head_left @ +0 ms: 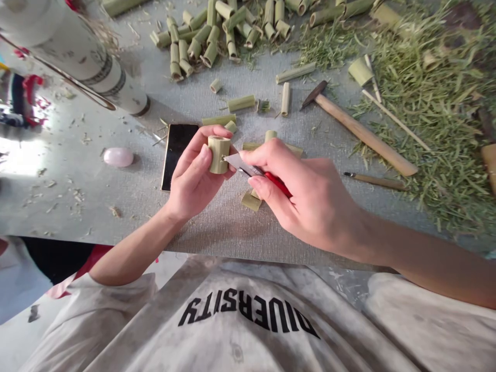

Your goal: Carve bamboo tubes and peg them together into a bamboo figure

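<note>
My left hand (196, 173) is closed round a short, pale green bamboo tube (217, 161), held upright above the table with its open end up. A small hole or notch shows on the tube's right side. In my right hand (306, 194) is a red utility knife (277, 182), gripped between thumb and fingers. Its blade tip touches or nearly touches the tube by that notch; I cannot tell which. Cut bamboo pieces (251, 201) lie on the table just below the knife. A black phone (180, 150) lies flat behind my left hand.
Many bamboo segments (209, 39) are piled at the back. Green shavings (434, 129) cover the right side. A hammer (360, 124) and a thin carving tool (377, 181) lie right of my hands. At left are a pink oval object (118, 157) and a large white cylinder (104, 72).
</note>
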Demonstrator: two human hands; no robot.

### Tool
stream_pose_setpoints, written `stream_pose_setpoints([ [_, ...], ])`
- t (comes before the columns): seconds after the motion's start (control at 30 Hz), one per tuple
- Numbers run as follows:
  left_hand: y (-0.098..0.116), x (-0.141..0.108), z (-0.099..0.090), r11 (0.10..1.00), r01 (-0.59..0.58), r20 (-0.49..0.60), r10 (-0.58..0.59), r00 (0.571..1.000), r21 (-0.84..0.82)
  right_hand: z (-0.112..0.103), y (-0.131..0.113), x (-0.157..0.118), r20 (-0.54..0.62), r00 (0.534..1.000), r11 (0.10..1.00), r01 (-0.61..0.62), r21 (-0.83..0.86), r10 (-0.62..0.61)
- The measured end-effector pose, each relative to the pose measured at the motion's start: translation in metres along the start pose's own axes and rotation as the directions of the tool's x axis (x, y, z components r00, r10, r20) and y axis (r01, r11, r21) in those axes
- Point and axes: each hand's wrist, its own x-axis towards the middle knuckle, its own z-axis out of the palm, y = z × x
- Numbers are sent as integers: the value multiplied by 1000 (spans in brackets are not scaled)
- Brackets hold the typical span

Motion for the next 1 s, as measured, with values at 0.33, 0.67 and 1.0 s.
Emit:
stream_pose_setpoints([
  [0.33,-4,3,1,1000,-14,9,14,1000,-5,-2,-6,0,121,987,971,-81,-227,110],
  [0.67,-6,-7,1,983,-119,-69,130,989,141,5,4,2,218,932,766,-363,531,291],
  [1.0,2,6,1,999,-39,-10,39,999,-27,-6,7,14,380,894,405,-446,798,236],
])
